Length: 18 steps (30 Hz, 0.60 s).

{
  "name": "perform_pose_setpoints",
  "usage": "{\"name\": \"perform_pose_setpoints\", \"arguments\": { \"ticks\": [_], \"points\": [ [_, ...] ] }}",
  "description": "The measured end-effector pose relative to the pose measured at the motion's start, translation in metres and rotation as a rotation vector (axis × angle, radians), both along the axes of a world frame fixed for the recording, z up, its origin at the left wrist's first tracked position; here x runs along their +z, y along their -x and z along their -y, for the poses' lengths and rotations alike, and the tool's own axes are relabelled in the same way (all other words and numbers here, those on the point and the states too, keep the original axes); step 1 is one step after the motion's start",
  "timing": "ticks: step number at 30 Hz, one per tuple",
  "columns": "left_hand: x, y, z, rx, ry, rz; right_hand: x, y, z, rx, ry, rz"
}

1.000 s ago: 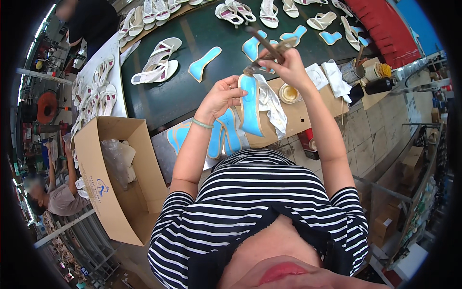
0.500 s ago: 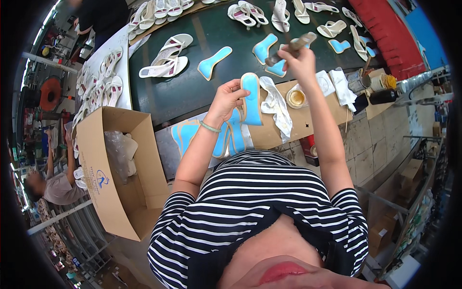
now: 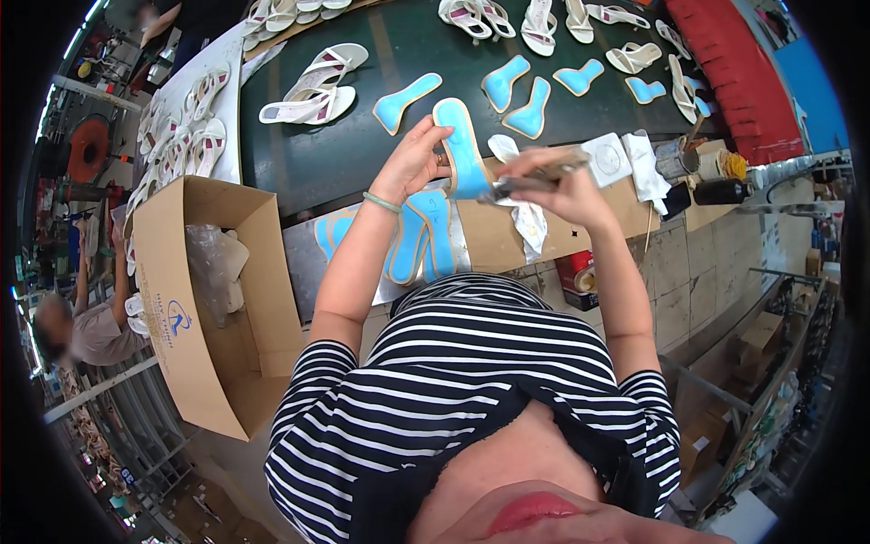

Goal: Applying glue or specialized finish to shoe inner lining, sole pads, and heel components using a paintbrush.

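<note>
A: Blue insole (image 3: 462,150) up in the air, above the near edge of the dark table (image 3: 308,154) — left hand (image 3: 415,163) has its fingers curled round the left edge!

B: And the right hand (image 3: 564,186)?

A: Fingers pinched tight on a brush (image 3: 535,179), its tip touching the insole's near end.

B: Containers?

A: Open cardboard box (image 3: 186,308) on the left, crumpled clear plastic (image 3: 210,267) inside. Far right, tins (image 3: 675,159) by a white cloth (image 3: 645,163); I can't tell what's in them. White sandals (image 3: 313,86) on the far side.

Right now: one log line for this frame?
left hand: holds blue insole | right hand: holds brush at insole | bench: more insoles, white sandals
</note>
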State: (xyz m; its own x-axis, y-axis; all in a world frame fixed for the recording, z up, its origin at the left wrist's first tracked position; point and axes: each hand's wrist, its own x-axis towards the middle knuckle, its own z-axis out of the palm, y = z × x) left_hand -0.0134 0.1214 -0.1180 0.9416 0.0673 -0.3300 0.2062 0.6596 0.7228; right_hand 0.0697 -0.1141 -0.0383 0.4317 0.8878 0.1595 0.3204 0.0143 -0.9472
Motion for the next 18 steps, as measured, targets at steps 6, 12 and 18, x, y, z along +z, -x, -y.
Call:
{"name": "perform_pose_setpoints", "arguments": {
  "ticks": [6,12,18],
  "points": [
    [-0.004,-0.007,0.011,-0.102,-0.100,-0.060,-0.013,-0.045,-0.028,-0.228,-0.051,0.065],
    [-0.017,-0.004,0.008,-0.188,-0.008,-0.099,-0.011,-0.024,-0.033,-0.084,0.140,0.104],
    [-0.014,0.006,0.006,-0.265,-0.134,0.032,-0.029,-0.031,-0.048,-0.269,-0.061,0.266]
  ]
}}
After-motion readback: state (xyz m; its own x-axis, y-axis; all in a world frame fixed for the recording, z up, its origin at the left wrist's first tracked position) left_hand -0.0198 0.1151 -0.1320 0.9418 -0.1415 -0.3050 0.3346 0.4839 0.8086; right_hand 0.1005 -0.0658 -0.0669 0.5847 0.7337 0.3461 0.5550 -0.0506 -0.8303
